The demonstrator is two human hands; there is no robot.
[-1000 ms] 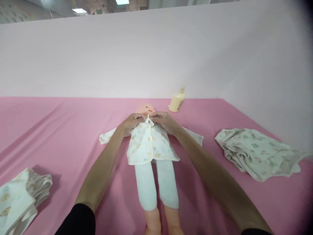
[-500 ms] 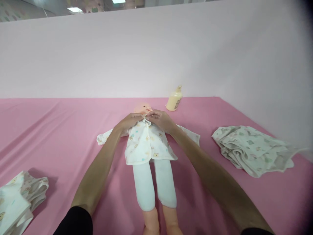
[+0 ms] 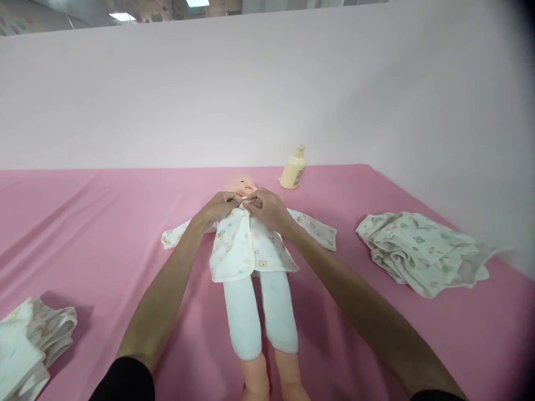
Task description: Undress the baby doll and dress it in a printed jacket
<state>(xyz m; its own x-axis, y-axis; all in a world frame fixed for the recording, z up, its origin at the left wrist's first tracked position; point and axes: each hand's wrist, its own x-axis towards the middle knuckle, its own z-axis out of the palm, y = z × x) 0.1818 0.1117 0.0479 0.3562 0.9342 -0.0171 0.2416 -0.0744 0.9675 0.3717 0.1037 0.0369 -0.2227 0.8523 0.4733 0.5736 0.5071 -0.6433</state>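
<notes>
A baby doll [image 3: 254,367] lies on its back with its legs toward me, its head partly hidden behind my hands. It wears a white printed baby shirt [image 3: 234,250] with long sleeves spread to both sides, and white cloth covers its thighs. At the neck, my left hand [image 3: 220,206] pinches the shirt's collar edge. Close beside it, my right hand [image 3: 267,209] is closed on the other side of the collar, the fingertips of both hands almost meeting. The shirt front hangs together below the hands; the fastening under my fingers is hidden.
A pale yellow pump bottle [image 3: 293,170] stands beyond the doll near the white wall [image 3: 188,100]. Crumpled printed cloth [image 3: 418,250] lies to the right, and another folded printed garment [image 3: 29,340] sits at the left front. Pink sheeting [image 3: 125,223] covers the surface.
Both hands stay at the collar, with the right fingertips shifted slightly down over the neckline. The whole view has moved a little, so things appear slightly farther left.
</notes>
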